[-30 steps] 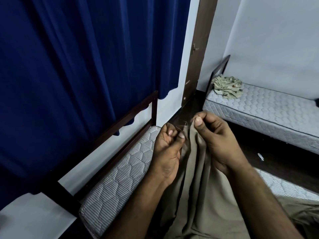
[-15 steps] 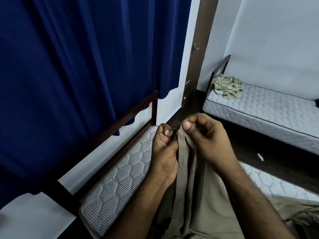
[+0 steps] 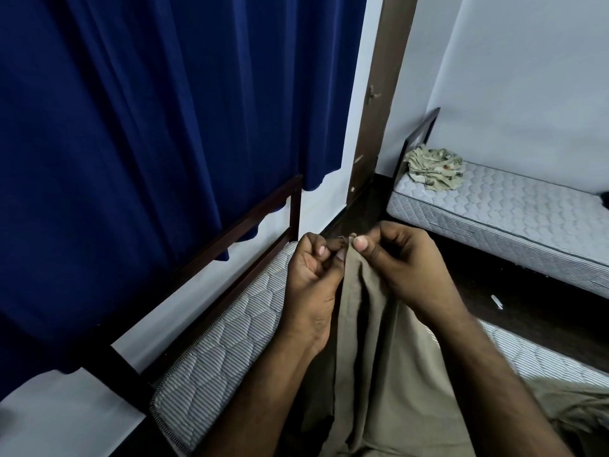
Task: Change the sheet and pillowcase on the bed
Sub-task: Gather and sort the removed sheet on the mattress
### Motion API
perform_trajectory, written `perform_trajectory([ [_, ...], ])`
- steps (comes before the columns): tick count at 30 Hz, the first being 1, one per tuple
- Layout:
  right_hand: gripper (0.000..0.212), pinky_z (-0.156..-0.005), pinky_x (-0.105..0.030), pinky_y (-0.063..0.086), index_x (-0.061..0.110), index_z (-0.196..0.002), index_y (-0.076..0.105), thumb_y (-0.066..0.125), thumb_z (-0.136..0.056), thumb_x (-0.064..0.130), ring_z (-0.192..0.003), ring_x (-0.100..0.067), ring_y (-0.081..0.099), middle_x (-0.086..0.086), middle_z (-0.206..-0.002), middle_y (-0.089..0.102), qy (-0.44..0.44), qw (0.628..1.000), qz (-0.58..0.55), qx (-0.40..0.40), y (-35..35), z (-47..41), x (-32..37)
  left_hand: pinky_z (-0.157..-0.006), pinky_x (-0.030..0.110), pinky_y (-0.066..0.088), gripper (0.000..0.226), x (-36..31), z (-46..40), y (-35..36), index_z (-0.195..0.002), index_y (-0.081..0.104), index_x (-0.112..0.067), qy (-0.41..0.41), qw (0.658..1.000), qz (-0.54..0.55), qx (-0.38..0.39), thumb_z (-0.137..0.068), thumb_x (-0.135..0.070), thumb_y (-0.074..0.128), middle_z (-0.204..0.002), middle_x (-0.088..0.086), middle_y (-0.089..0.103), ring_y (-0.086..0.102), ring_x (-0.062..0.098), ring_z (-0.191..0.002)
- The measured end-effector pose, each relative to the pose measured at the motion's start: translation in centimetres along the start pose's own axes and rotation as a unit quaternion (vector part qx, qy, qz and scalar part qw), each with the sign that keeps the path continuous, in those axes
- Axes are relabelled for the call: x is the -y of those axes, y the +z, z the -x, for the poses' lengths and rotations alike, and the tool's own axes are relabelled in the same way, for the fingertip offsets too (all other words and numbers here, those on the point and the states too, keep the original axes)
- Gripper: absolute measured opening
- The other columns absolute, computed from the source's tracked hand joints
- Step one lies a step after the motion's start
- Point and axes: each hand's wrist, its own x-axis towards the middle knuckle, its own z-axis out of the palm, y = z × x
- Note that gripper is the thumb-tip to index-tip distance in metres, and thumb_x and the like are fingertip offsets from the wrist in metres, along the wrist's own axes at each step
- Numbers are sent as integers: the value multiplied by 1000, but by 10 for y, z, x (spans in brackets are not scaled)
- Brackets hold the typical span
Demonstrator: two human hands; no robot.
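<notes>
Pinching the top edge of the tan sheet (image 3: 369, 341), both hands sit close together, nearly touching, in the head view. Left hand (image 3: 313, 275) has fingers curled, clamped on the cloth edge; right hand (image 3: 405, 268) grips it between thumb and forefinger right beside it. Compared with a second ago the hands have closed in and the gathered edge is bunched tighter, so likely they're hunting for a corner or seam before spreading. Sheet hangs down from the hands in long folds and pools on the bare mattress (image 3: 230, 324) of the near bed, still not spread. Blue curtain (image 3: 148, 127) hangs at left behind the dark bed frame (image 3: 250, 222). Across the floor, second mattress (image 3: 514, 209) carries a crumpled patterned cloth (image 3: 433, 168), maybe the removed bedding. No pillow visible.
</notes>
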Motion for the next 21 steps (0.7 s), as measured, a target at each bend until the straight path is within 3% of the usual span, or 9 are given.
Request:
perform_trajectory([
  [4, 29, -64, -33, 44, 23, -73, 56, 66, -91, 45, -68, -7, 52, 10, -70, 57, -32, 999, 12, -16, 1, -3, 5, -67, 18, 50, 30, -7, -1, 0, -86, 42, -15, 37, 997, -64, -12, -96, 9, 55, -96, 18, 62, 61, 10, -79],
  [7, 21, -71, -39, 49, 20, -83, 59, 64, -94, 37, -76, -21, 59, -2, -79, 62, -46, 999, -8, -5, 3, -7, 8, -73, 18, 50, 18, -11, 3, 3, -94, 46, -10, 64, 995, -71, 2, -95, 0, 61, -95, 9, 65, 61, 7, -81],
  [9, 17, -81, -41, 52, 14, -95, 64, 62, -97, 31, -89, -23, 66, -4, -90, 69, -47, 998, -40, 1, 4, -8, 9, -83, 22, 52, 22, -14, 4, 6, -100, 47, -6, 87, 993, -73, 16, -90, -6, 66, -98, 9, 66, 64, 11, -92],
  [12, 22, -91, -37, 53, 13, -105, 69, 55, -103, 29, -100, -19, 69, -1, -101, 73, -55, 997, -50, 19, 4, -9, 12, -91, 26, 52, 29, -17, 2, 10, -98, 44, -6, 121, 986, -110, 27, -88, 6, 68, -99, 15, 66, 66, 19, -100],
  [14, 28, -82, -33, 52, 11, -95, 69, 50, -105, 29, -89, -17, 67, 2, -93, 72, -55, 996, -48, 59, 2, -11, 14, -91, 29, 53, 29, -22, -5, 13, -95, 44, -7, 147, 978, -149, 21, -89, 12, 66, -97, 20, 67, 68, 22, -98],
  [16, 32, -67, -32, 42, 11, -82, 56, 51, -104, 35, -72, -13, 50, 5, -76, 55, -47, 994, -45, 92, -3, -16, 19, -88, 33, 55, 29, -33, -16, 18, -91, 43, -11, 181, 967, -179, 15, -91, 11, 63, -95, 19, 68, 69, 24, -91],
  [18, 38, -61, -31, 34, 10, -77, 45, 54, -102, 37, -67, -12, 37, 5, -71, 40, -48, 993, -13, 103, -11, -28, 26, -78, 36, 55, 31, -50, -31, 26, -86, 42, -15, 226, 952, -205, 8, -93, 8, 60, -92, 18, 68, 66, 24, -79],
  [21, 41, -62, -27, 35, 4, -77, 47, 55, -102, 35, -66, -8, 40, 6, -68, 41, -79, 994, 37, 66, -22, -54, 41, -53, 28, 45, 32, -73, -51, 48, -86, 40, -17, 275, 939, -206, 11, -94, 8, 57, -86, 13, 67, 60, 19, -66],
])
